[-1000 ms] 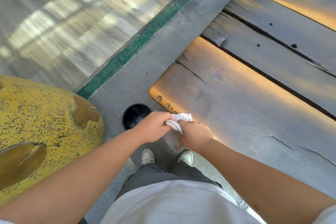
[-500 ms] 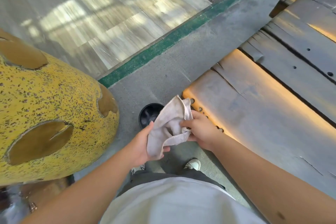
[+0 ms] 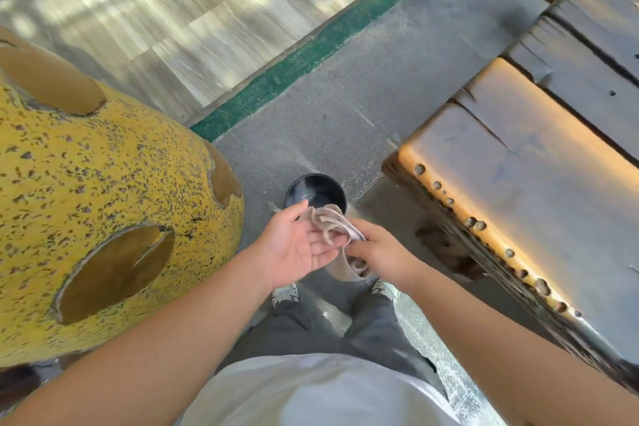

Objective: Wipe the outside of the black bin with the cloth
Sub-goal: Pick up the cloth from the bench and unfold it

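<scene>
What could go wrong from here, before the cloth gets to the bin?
1. The cloth is loosely bunched; only the right hand pinches it, the left hand lies flat under it. It may slip and drop, possibly into the open bin.
2. The bin is small, standing free on the floor; a one-handed wipe could tip or slide it.
3. The wooden bench edge sits close; bending down risks a bump.
</scene>
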